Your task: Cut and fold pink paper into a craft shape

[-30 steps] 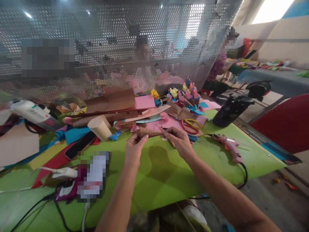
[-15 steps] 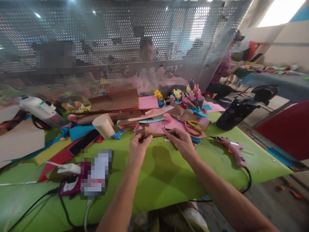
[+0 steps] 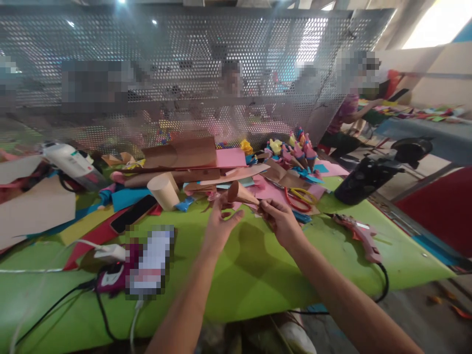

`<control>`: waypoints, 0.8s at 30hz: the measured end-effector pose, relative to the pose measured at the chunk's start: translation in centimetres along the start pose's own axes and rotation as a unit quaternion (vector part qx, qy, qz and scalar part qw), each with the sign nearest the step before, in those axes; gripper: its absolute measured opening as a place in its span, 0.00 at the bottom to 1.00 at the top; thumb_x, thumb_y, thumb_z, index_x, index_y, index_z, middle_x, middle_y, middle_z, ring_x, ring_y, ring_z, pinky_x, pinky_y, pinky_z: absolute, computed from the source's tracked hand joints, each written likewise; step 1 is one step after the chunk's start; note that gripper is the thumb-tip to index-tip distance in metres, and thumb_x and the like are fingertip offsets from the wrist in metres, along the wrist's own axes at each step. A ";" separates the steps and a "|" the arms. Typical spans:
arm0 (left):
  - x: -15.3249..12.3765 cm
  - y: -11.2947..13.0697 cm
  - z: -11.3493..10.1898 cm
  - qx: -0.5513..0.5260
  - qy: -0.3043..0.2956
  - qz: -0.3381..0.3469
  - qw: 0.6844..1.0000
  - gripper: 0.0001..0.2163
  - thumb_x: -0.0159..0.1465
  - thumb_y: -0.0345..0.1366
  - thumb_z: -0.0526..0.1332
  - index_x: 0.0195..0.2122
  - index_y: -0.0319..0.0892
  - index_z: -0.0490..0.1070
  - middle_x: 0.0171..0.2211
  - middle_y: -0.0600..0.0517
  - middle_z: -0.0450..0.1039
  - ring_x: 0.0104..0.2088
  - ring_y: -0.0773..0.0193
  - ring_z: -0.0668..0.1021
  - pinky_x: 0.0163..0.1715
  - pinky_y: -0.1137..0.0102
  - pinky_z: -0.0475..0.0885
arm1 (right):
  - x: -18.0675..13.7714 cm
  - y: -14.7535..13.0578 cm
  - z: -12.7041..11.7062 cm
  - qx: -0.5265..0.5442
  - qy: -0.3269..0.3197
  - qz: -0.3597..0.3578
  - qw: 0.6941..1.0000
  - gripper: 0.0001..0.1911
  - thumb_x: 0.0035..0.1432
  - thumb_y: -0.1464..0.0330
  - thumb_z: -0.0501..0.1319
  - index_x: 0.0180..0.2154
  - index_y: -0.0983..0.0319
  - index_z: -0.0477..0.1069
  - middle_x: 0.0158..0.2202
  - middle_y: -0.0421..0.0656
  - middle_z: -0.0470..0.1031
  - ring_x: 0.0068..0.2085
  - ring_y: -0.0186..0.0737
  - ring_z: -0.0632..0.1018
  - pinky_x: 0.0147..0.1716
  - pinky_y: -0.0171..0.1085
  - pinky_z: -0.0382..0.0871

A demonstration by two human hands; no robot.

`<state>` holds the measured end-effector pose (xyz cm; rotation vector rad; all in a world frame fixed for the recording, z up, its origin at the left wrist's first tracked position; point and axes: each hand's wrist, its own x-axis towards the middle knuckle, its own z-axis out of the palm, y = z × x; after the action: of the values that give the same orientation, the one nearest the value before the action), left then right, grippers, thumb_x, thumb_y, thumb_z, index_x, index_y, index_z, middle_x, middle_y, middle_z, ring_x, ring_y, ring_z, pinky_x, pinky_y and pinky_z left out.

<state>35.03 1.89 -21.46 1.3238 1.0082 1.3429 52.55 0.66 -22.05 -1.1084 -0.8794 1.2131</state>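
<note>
A small brown paper cone (image 3: 239, 192) is held over the green table (image 3: 258, 275), its point toward the right. My right hand (image 3: 282, 222) pinches the cone at its narrow end. My left hand (image 3: 220, 226) sits just left of it with fingers loosened and partly spread, its fingertips at the cone's wide mouth. Behind the hands lies a heap of brown, pink and blue paper sheets (image 3: 206, 164).
A pink glue gun (image 3: 359, 233) with a black cord lies at the right. Red and yellow scissors (image 3: 300, 196) rest behind my right hand. A cream paper cup (image 3: 164, 191), a black phone (image 3: 133, 214), a white device (image 3: 73, 164) and cables sit left. A perforated metal screen (image 3: 184, 73) closes the back; people sit beyond.
The rolled brown paper now shows as a cone lifted slightly. My left hand has loosened its pinch and opened its fingers. My right hand keeps its hold.
</note>
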 end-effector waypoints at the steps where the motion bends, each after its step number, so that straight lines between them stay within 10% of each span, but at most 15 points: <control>1: -0.1 0.0 0.1 0.003 -0.029 -0.006 1.000 0.23 0.53 0.45 0.73 0.49 0.46 0.74 0.47 0.46 0.77 0.47 0.56 0.77 0.43 0.67 0.71 | -0.1 0.3 0.2 0.005 -0.002 0.007 1.000 0.23 0.39 0.49 0.73 0.26 0.60 0.72 0.24 0.41 0.74 0.23 0.33 0.64 0.23 0.35 0.54; 10: -0.5 0.3 0.5 -0.038 -0.086 -0.032 0.995 0.21 0.60 0.52 0.66 0.47 0.42 0.76 0.46 0.44 0.80 0.50 0.54 0.79 0.52 0.62 0.71 | -0.9 1.1 1.0 -0.075 -0.119 0.035 0.989 0.24 0.43 0.47 0.71 0.29 0.61 0.76 0.29 0.45 0.78 0.25 0.35 0.68 0.26 0.37 0.61; 17: -0.4 1.2 0.5 -0.024 -0.114 -0.057 0.992 0.21 0.57 0.53 0.68 0.43 0.41 0.74 0.37 0.45 0.79 0.41 0.55 0.81 0.42 0.64 0.73 | -1.6 -1.1 0.4 -0.219 0.032 -0.234 0.947 0.12 0.58 0.56 0.64 0.35 0.57 0.78 0.35 0.45 0.80 0.34 0.43 0.75 0.35 0.41 0.68; 24: -0.2 0.3 0.7 0.032 -0.165 -0.069 0.983 0.18 0.60 0.53 0.64 0.38 0.42 0.71 0.29 0.51 0.74 0.29 0.64 0.74 0.30 0.69 0.70 | -2.1 -2.2 0.0 -0.259 0.031 -0.327 0.908 0.06 0.61 0.63 0.64 0.37 0.56 0.80 0.36 0.45 0.79 0.36 0.42 0.77 0.35 0.40 0.71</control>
<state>35.68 1.64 -21.14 1.4402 0.8999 0.9545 52.79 -1.40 -19.88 -1.1126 -1.4304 0.3868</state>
